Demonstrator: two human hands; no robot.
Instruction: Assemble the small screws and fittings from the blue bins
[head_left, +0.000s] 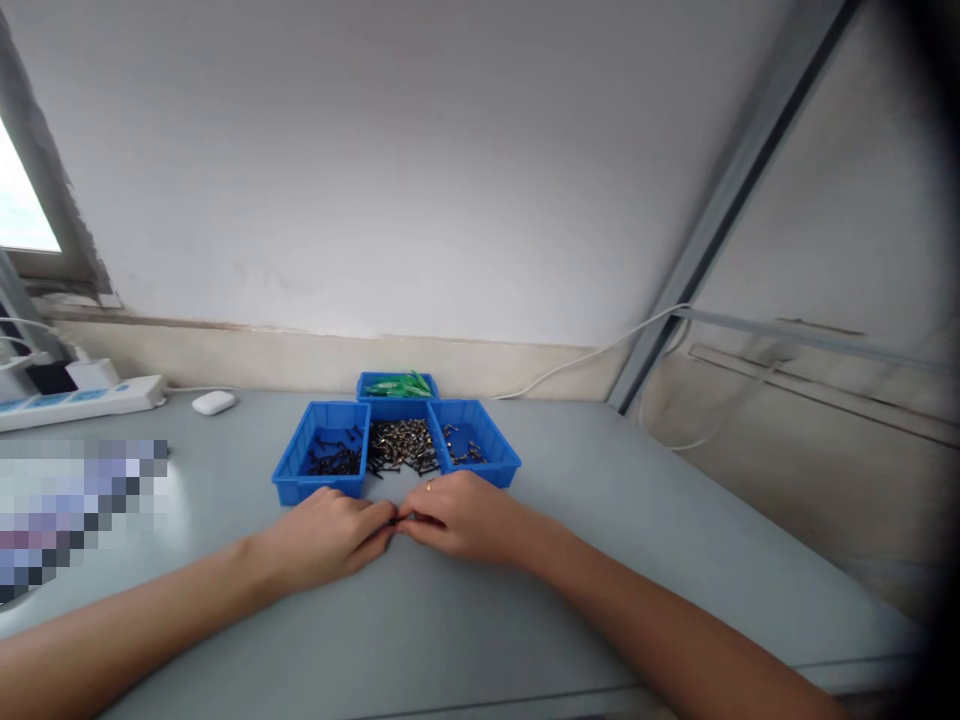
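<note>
My left hand (330,535) and my right hand (465,515) meet fingertip to fingertip just in front of the bins. Both are closed in a pinch on a small dark screw (397,520), mostly covered by the fingers. Behind them lies a loose pile of mixed dark and brassy screws (405,443). A blue bin (291,490) on the left holds dark screws (337,457). On the right, another blue bin (495,472) has several shiny, brass-toned pieces (469,453) in it.
At the back, a blue bin (362,385) contains green plastic-looking items (401,385). A white power strip (82,400) and a white rounded case (214,402) are on the left, near a pixelated object (67,510). A white cable (577,358) runs along the wall by a metal post (675,270).
</note>
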